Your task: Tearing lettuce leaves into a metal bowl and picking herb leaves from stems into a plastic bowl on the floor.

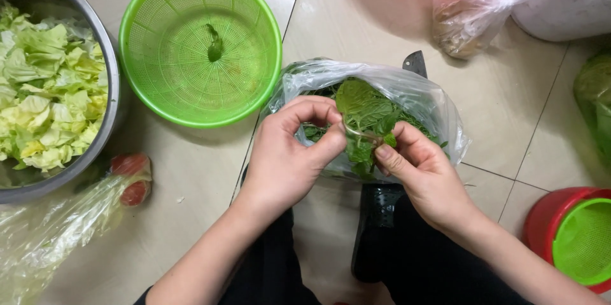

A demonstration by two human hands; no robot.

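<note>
Left hand (289, 152) and right hand (417, 168) both pinched on a leafy green sprig (364, 114) over the open plastic bag (433, 104). Stem looks thin; uneven pull could snap it, dropping leaves onto the floor (191, 178) instead of the green colander (200, 47).

left hand (289, 155) pinching, right hand (423, 174) pinching

Bare tile lay open between the green colander (200, 47) at upper left and my bag of greens (439, 111) at centre; the steel bowl (109, 98) blocked the left edge, a knotted bag (468, 15) the upper right, a red tub (550, 216) the lower right
</note>
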